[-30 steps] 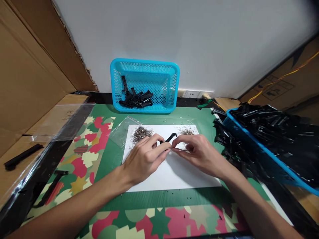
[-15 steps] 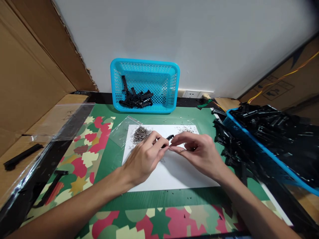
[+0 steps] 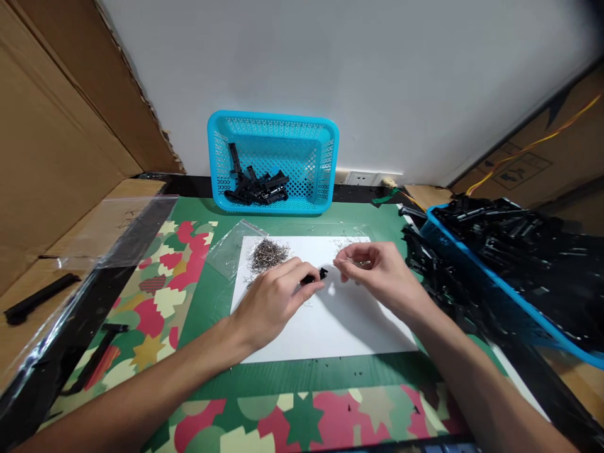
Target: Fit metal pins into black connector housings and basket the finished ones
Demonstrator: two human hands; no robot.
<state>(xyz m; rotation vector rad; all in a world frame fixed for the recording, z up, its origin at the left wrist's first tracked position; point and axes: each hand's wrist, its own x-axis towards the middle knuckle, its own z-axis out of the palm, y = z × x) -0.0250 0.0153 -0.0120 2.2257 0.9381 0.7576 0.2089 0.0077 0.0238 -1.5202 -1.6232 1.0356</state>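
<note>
My left hand (image 3: 278,299) is closed on a small black plastic part (image 3: 322,274), whose end sticks out past the fingertips over a white sheet (image 3: 325,333). To its right, my right hand (image 3: 377,270) has thumb and fingertips pinched together; whatever they hold is too small to name. A gap separates the two hands. Behind my left hand lies a heap of tiny metal pieces (image 3: 268,253) on the sheet, and a thinner scatter of them (image 3: 346,241) is behind my right hand.
A blue basket (image 3: 274,207) with several black parts stands at the back. At the right, another blue basket (image 3: 509,296) is heaped with black parts, more lying beside it. A clear bag (image 3: 231,251) lies left of the sheet; loose black parts (image 3: 42,299) are farther left.
My right hand has moved right, away from my left hand, opening a gap between their fingertips. The black part in my left hand has tilted and sits slightly lower.
</note>
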